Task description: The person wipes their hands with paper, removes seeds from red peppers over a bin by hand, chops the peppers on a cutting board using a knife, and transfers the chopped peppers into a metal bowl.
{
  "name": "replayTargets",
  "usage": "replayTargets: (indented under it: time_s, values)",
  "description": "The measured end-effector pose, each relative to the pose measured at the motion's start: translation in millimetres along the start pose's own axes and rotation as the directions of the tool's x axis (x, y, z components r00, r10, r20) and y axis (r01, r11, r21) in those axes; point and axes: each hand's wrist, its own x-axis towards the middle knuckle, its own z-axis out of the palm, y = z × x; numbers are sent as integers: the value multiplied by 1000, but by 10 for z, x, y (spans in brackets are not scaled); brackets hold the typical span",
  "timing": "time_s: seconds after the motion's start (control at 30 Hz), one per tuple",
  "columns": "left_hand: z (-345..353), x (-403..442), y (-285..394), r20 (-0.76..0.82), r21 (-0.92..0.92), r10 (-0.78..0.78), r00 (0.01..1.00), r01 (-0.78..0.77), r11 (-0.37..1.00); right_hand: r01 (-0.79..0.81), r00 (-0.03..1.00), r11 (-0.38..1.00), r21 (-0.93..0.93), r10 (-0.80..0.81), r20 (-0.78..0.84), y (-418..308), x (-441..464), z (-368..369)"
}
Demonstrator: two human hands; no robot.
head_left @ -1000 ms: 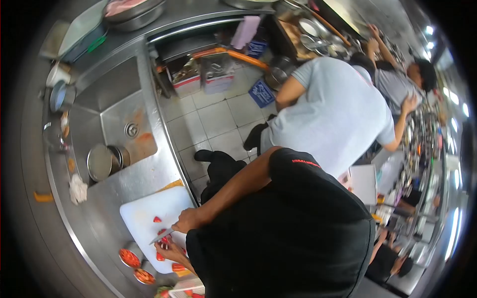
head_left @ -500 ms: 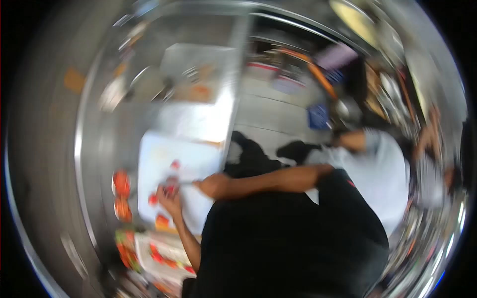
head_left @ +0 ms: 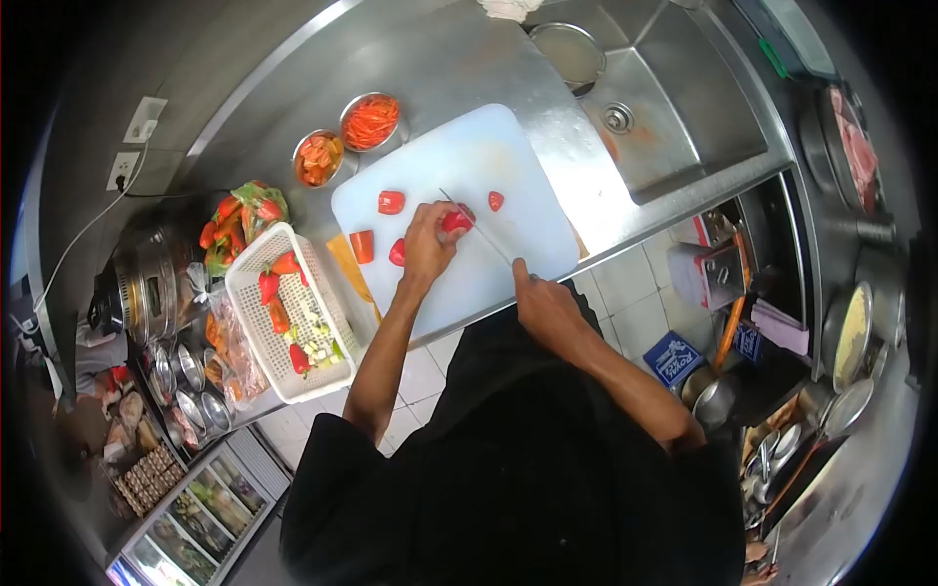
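Observation:
My left hand (head_left: 428,240) is closed on a red bell pepper piece (head_left: 457,221), pressing it against the white cutting board (head_left: 498,146). My right hand (head_left: 543,309) grips a knife (head_left: 491,244) by its handle. The thin blade lies across the board at the right side of the held pepper, its tip pointing away from me. Red pepper chunks (head_left: 391,202) rest left of the hand, and a small red end piece (head_left: 496,201) sits to the right. My fingers partly hide the held piece.
Metal bowls of red strips (head_left: 371,122) and orange pieces (head_left: 319,159) stand behind the board. Left are a white basket (head_left: 315,386) with peppers and a plastic bag of peppers (head_left: 259,207). A sink (head_left: 674,146) lies to the right, and the steel counter's edge runs before me.
My view has swung round and is sharper than the earlier smeared one. The person in white beside me has left the picture. My hands stay at the pepper and knife.

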Motion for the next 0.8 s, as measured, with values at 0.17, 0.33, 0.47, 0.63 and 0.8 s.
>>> replayTargets:
  time_s: [0.17,0.33,0.47,0.63,0.8]
  values:
    - [-5,15,-29,-9,15,-10,1000,11,1000,7,996,1000,-26,-9,-88,-32,164,116]
    - [-13,32,-30,-5,35,-31,999,32,999,-5,995,1000,-16,3,-95,-95,217,52]
    - [8,47,-100,-22,4,-48,999,48,999,-11,1000,1000,-22,10,-25,-138,288,-47]
    - [11,66,-240,-49,19,40,998,-39,999,11,992,1000,-17,-13,-129,125,614,387]
    - [-13,-10,-141,-14,37,4,1000,-3,999,40,991,999,-22,-42,-124,103,694,335]
